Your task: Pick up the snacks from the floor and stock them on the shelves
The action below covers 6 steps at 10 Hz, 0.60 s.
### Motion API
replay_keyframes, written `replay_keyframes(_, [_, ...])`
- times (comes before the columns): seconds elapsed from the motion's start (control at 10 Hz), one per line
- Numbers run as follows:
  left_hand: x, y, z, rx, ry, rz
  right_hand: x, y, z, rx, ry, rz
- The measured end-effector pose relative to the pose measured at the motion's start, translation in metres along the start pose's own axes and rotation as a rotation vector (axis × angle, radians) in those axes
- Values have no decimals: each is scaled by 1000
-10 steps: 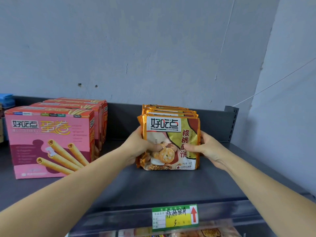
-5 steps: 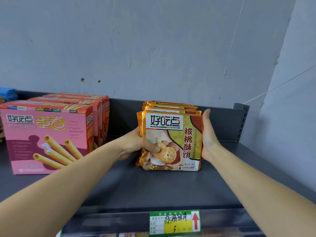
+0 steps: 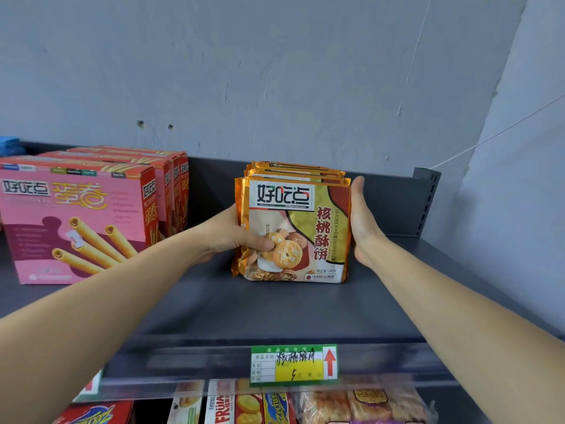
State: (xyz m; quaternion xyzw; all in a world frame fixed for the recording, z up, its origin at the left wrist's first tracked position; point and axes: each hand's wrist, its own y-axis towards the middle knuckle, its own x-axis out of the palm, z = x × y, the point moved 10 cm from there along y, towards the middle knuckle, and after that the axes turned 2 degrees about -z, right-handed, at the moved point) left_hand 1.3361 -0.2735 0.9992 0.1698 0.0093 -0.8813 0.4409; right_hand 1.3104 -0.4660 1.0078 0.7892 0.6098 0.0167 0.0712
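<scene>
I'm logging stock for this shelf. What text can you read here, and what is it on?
"好吃点": brand panel on the front cookie packet.
"核桃酥饼": down the same packet's right side.
"好吃点" and "蛋卷": front of the pink box.
"核桃酥饼", handwritten, and "5": price tag on the shelf edge.
"FRÜ", the rest unclear: lower-shelf pack.
Fine print on packet, box and tag: too small or blurred to read.

Lower-shelf snacks (image 3: 276, 403) are blurred and edge-cut, and the rear cookie packets (image 3: 293, 170) show only tops.

Four walnut cookie packets (image 3: 298, 231) stood on the shelf (image 3: 275, 310); left of them, four pink egg-roll boxes (image 3: 76, 224); below, one price tag (image 3: 293, 364).
</scene>
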Motion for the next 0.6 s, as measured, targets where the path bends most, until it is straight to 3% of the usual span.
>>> replay_keyframes(0.2, [-14, -14, 4, -52, 111, 143, -18, -9, -6, -38, -196, 111])
replay_keyframes(0.6, [-24, -57, 11, -141, 755, 205, -16, -64, -7, -32, -553, 131])
